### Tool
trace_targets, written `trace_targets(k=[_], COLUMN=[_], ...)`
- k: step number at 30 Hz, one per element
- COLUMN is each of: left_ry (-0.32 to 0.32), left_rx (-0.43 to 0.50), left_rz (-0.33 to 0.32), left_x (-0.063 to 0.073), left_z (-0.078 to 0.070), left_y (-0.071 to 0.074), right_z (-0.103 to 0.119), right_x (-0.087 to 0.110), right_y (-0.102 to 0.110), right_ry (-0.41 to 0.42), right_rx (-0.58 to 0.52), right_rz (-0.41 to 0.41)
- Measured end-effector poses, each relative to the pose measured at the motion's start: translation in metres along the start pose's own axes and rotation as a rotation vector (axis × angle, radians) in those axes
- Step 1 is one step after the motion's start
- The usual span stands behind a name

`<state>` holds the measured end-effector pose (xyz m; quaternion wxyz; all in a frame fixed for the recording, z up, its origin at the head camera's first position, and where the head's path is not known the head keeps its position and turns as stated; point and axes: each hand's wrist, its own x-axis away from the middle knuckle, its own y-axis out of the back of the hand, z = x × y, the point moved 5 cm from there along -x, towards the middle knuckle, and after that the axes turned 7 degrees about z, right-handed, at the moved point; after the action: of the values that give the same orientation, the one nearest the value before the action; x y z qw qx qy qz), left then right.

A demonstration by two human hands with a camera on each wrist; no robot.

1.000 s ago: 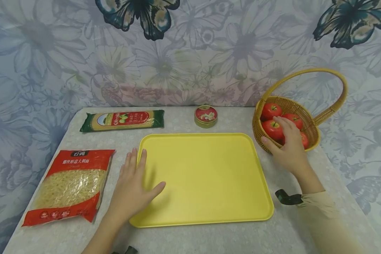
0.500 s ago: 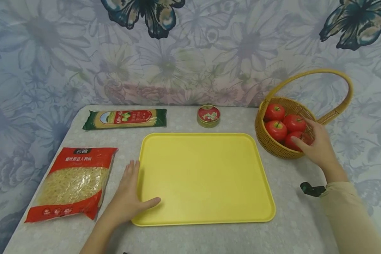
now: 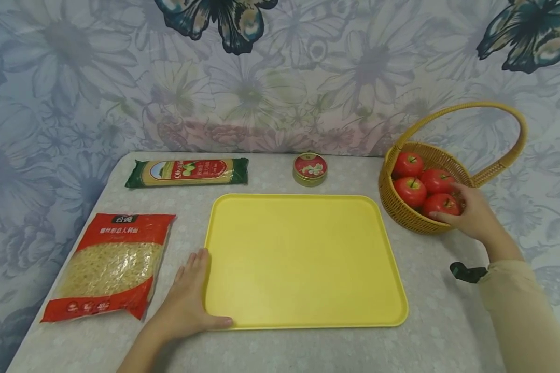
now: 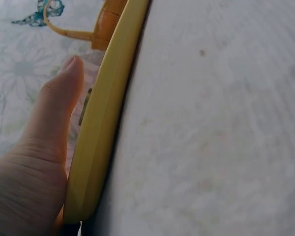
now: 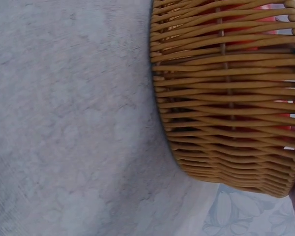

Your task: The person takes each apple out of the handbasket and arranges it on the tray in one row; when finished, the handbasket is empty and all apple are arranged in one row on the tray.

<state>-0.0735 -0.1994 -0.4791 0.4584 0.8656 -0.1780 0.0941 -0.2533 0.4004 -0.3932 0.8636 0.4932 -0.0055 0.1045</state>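
Note:
My left hand (image 3: 186, 295) rests at the near left corner of a yellow tray (image 3: 308, 259), fingers straight along its left edge and thumb over the near rim. The thumb (image 4: 59, 103) shows beside the tray's side (image 4: 101, 118) in the left wrist view; the other fingers are hidden there. At the right, my right hand (image 3: 476, 217) reaches into a wicker basket (image 3: 413, 223) and grips the front right red apple (image 3: 441, 204) between thumb and fingers. Several red apples (image 3: 410, 190) lie in the basket. The right wrist view shows mostly the basket's woven side (image 5: 231, 103).
A red bag of spiral pasta (image 3: 109, 269) lies on the left. Behind the tray are a green-ended spaghetti pack (image 3: 186, 172) and a small round tin (image 3: 310, 169). The basket's tall handle (image 3: 522, 134) arches up at the right, before the patterned wall (image 3: 280, 77).
My right hand has moved right, from over the left apples to the front right apple, and closed round it. My left hand has come down toward me onto the tray's corner.

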Motion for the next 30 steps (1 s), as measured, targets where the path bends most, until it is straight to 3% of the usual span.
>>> trace_targets(k=[5,13,20,24,30], left_ry=[-0.026,-0.019,-0.03,-0.025,-0.032], left_rx=[0.011,0.016,0.017,0.015,0.02], left_rz=[0.013,0.045,0.035,0.03,0.019], left_x=[0.0035,0.0056,0.0038,0.0032,0.0045], left_z=[0.0023,0.0039,0.0043,0.0045,0.0036], left_y=[0.0003,0.001,0.0002,0.0,0.0009], right_z=[0.0004,-0.0029,-0.0001,0.0008,0.0023], right_x=[-0.006,-0.0061,-0.0085,-0.0072,-0.0005], right_y=[-0.0003,-0.0006,-0.0018,-0.0002,0.0019], right_ry=[-0.026,-0.152,-0.166,-0.179,-0.195], right_rx=[0.027,0.109,0.088,0.118,0.109], right_rz=[0.08,0.209,0.302,0.269,0.125])
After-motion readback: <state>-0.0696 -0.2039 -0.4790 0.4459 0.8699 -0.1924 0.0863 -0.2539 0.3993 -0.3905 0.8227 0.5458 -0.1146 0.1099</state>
